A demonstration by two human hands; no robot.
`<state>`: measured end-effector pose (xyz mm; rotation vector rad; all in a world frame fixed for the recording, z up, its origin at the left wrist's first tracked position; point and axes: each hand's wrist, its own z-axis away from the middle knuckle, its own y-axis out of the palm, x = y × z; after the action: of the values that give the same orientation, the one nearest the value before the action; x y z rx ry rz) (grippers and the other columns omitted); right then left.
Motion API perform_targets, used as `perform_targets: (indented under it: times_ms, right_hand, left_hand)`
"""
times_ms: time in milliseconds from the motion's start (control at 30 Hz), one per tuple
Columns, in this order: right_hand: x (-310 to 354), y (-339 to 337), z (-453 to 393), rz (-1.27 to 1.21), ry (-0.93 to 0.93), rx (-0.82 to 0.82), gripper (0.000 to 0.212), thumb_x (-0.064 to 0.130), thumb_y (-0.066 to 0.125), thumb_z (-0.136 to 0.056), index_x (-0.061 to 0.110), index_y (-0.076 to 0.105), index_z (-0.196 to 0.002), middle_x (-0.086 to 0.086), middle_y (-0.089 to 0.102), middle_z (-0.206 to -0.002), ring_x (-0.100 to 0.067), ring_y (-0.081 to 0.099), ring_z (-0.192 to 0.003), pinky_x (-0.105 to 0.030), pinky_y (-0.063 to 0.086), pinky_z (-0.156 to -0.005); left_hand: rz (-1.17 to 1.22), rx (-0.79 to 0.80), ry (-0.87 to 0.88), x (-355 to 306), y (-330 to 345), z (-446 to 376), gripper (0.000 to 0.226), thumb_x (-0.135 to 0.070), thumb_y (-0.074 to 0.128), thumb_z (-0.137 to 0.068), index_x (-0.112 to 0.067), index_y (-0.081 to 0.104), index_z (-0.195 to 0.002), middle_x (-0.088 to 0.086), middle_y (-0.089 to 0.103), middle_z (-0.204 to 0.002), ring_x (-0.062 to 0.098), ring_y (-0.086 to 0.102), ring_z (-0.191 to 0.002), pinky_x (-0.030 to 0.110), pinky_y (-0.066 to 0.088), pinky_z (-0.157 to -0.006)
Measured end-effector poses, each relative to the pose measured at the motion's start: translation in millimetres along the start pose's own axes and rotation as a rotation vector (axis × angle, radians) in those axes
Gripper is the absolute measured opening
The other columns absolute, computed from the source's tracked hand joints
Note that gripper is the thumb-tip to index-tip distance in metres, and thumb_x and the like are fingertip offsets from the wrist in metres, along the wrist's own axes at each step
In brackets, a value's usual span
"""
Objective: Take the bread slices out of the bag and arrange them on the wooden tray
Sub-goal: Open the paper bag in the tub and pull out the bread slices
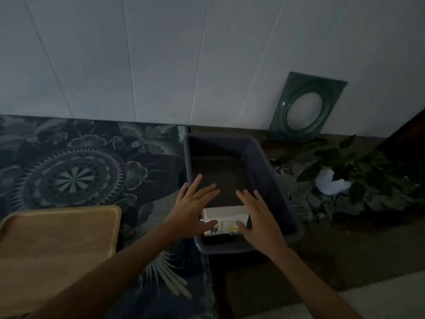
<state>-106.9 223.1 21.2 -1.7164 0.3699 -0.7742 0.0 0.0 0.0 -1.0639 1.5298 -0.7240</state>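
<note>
Head view, dim light: I see both hands reaching into a dark plastic bin (232, 143) that sits on the table against the white tiled wall (161, 54). My left hand (195, 210) is spread flat with fingers apart, its thumb resting on the white bread bag (226, 217); my right hand (259, 217) is likewise open and flat, thumb touching the bag's other side. Neither hand has closed around anything. The bag lies in the bin's near end, between the two hands, printed with a dark character and a small yellow mark. I cannot tell whether slices are inside it. The wooden tray (57, 245) lies bare at the table's near left corner, on a patterned cloth (76, 171), well apart from the bin. A leafy plant (358, 173) stands to the bin's right, and a green frame (308, 107) leans on the wall.
</note>
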Motion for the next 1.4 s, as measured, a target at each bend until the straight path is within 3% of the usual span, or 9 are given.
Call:
perform_targets:
  times_ms: [100, 267, 467, 633, 967, 1067, 1200, 1300, 1400]
  right_hand:
    - [-6.8, 0.5, -4.0, -0.019, 0.029, -0.004, 0.08, 0.023, 0.075, -0.091, 0.035, 0.031, -0.157, 0.006, 0.036, -0.164, -0.015, 0.021, -0.154, -0.037, 0.032, -0.12]
    - [-14.5, 3.7, -8.8, -0.075, 0.002, -0.029, 0.059, 0.013, 0.075, -0.09, 0.026, 0.055, -0.145, 0.002, 0.053, -0.148, -0.015, 0.041, -0.14, -0.035, 0.046, -0.11]
    - [-30.1, 1.0, -17.7, -0.083, -0.083, -0.088, 0.027, 0.007, 0.077, -0.089, 0.017, 0.076, -0.114, 0.002, 0.067, -0.115, -0.018, 0.06, -0.112, -0.033, 0.058, -0.087]
    - [-41.1, -2.4, -25.0, -0.141, -0.091, -0.104, 0.02, 0.01, 0.077, -0.091, 0.018, 0.081, -0.109, 0.002, 0.073, -0.101, -0.019, 0.064, -0.1, -0.037, 0.059, -0.078]
    - [-53.6, -13.3, -43.4, -0.378, 0.034, 0.112, 0.02, 0.024, 0.077, -0.092, 0.025, 0.081, -0.111, 0.007, 0.077, -0.098, -0.006, 0.068, -0.091, -0.035, 0.059, -0.083]
    - [-58.7, -17.9, -52.0, -0.422, 0.072, 0.219, 0.022, 0.026, 0.076, -0.092, 0.025, 0.08, -0.114, 0.008, 0.078, -0.103, -0.002, 0.069, -0.093, -0.025, 0.057, -0.085]
    - [-60.8, -21.9, -58.0, -0.453, 0.048, 0.376, 0.022, 0.027, 0.071, -0.097, 0.026, 0.077, -0.118, 0.021, 0.073, -0.1, 0.013, 0.064, -0.096, -0.01, 0.048, -0.08]
    - [-61.5, -23.6, -57.0, -0.468, 0.05, 0.401, 0.022, 0.031, 0.07, -0.097, 0.028, 0.075, -0.118, 0.019, 0.069, -0.101, 0.008, 0.064, -0.098, -0.012, 0.049, -0.077]
    - [-59.5, -22.2, -49.5, -0.429, 0.035, 0.359, 0.032, 0.032, 0.074, -0.093, 0.028, 0.07, -0.124, 0.009, 0.065, -0.109, -0.005, 0.063, -0.097, -0.026, 0.055, -0.084]
  left_hand:
    - [0.049, 0.002, -0.015, 1.0, 5.6, 2.7, 0.07, -0.058, 0.061, -0.077, -0.035, 0.049, -0.142, -0.012, 0.052, -0.147, 0.021, 0.02, -0.151, 0.052, 0.027, -0.115]
    - [0.137, -0.027, -0.033, 0.4, 16.8, 2.5, 0.044, -0.03, 0.076, -0.078, -0.023, 0.068, -0.12, -0.005, 0.069, -0.116, 0.023, 0.055, -0.112, 0.044, 0.053, -0.09]
    - [0.231, -0.081, -0.106, -5.9, 23.9, -0.2, 0.029, -0.018, 0.075, -0.084, -0.02, 0.071, -0.113, -0.003, 0.068, -0.108, 0.019, 0.062, -0.099, 0.037, 0.057, -0.08]
    - [0.283, -0.086, -0.163, -9.3, 21.7, -1.9, 0.023, -0.018, 0.071, -0.09, -0.022, 0.073, -0.113, -0.006, 0.07, -0.108, 0.011, 0.066, -0.098, 0.029, 0.056, -0.081]
    - [0.269, -0.053, -0.194, -14.7, 11.2, -12.7, 0.008, -0.02, 0.068, -0.093, -0.02, 0.073, -0.099, -0.013, 0.069, -0.092, 0.001, 0.063, -0.079, 0.023, 0.055, -0.07]
    - [0.223, -0.039, -0.19, -21.5, 11.7, -16.2, 0.009, -0.027, 0.068, -0.091, -0.025, 0.069, -0.099, -0.011, 0.069, -0.094, 0.007, 0.065, -0.08, 0.034, 0.058, -0.068]
    - [0.152, -0.05, -0.171, -35.7, 13.5, -21.7, 0.021, -0.028, 0.069, -0.086, -0.03, 0.066, -0.107, -0.012, 0.067, -0.102, 0.009, 0.064, -0.086, 0.036, 0.057, -0.069]
    - [0.123, -0.076, -0.135, -43.6, 14.1, -22.6, 0.024, -0.026, 0.071, -0.088, -0.026, 0.068, -0.112, -0.009, 0.068, -0.104, 0.012, 0.065, -0.089, 0.037, 0.058, -0.07]
    - [0.149, -0.09, -0.132, -44.9, 13.0, -18.9, 0.025, -0.027, 0.069, -0.091, -0.023, 0.07, -0.116, -0.007, 0.069, -0.107, 0.014, 0.067, -0.093, 0.038, 0.058, -0.071]
